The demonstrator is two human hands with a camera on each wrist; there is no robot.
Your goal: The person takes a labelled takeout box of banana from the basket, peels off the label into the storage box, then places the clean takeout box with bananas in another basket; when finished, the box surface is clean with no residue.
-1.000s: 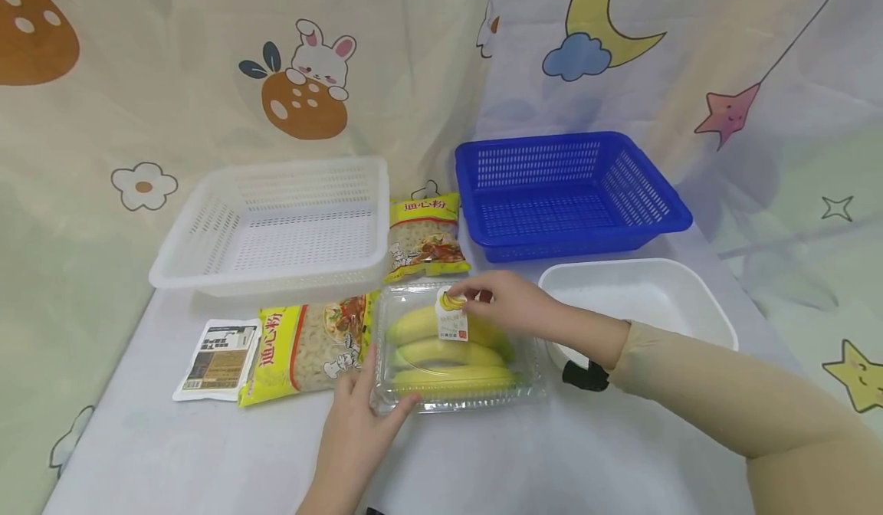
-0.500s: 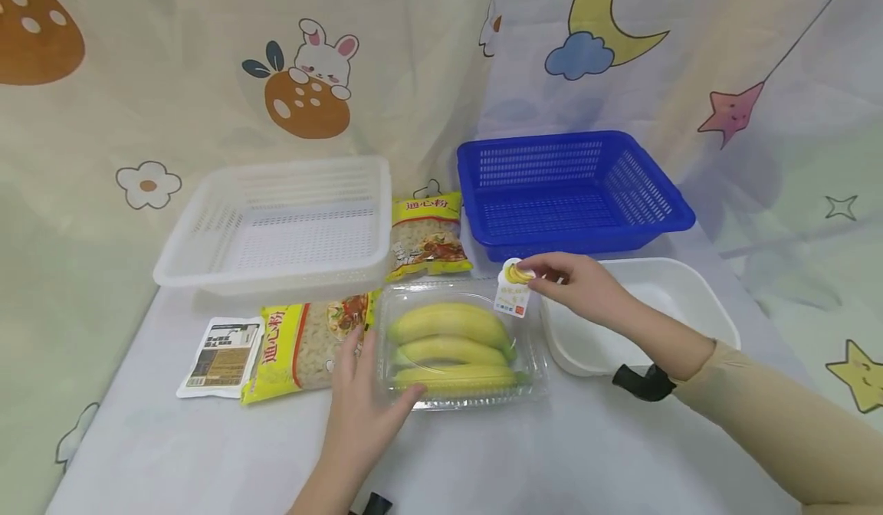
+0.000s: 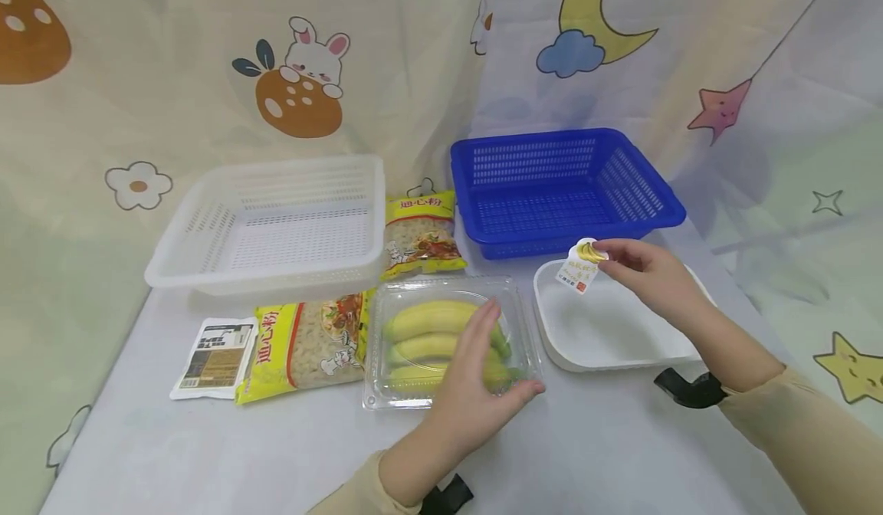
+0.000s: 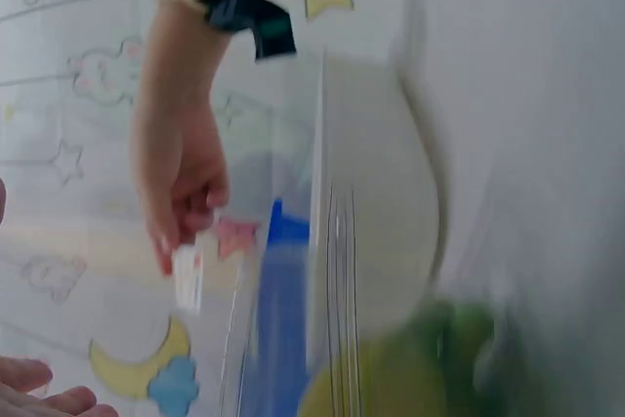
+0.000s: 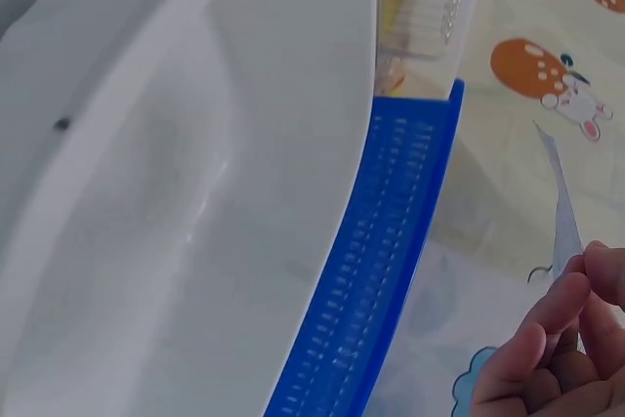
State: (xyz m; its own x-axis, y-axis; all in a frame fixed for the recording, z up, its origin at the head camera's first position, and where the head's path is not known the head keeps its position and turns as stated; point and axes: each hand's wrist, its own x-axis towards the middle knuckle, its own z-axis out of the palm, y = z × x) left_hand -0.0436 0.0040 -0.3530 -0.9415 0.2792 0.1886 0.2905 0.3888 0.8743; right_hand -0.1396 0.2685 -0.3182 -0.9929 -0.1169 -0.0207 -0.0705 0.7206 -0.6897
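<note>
In the head view, a white banana-picture label (image 3: 578, 271) is pinched between the thumb and fingertips of my right hand (image 3: 651, 279), over the white tub (image 3: 586, 352). The right wrist view shows the label (image 5: 564, 212) edge-on, standing up from the fingers. A clear plastic clamshell box (image 3: 376, 388) with several bananas (image 3: 431, 319) inside lies left of the tub, lid down. Over its right part is my left hand (image 3: 472, 388), fingers extended and thumb spread, holding nothing. I cannot tell whether it touches the lid. Part of the bananas is hidden behind it.
A white basket (image 3: 276, 279) stands at the back left, a blue basket (image 3: 566, 243) at the back right. Between them lies a yellow macaroni bag (image 3: 424, 239). Another macaroni bag (image 3: 310, 346) and a white pouch (image 3: 215, 358) lie left of the box.
My right hand has lifted the label off the box lid and carried it right, over the tub. My left hand has moved from the box's left edge to its right part.
</note>
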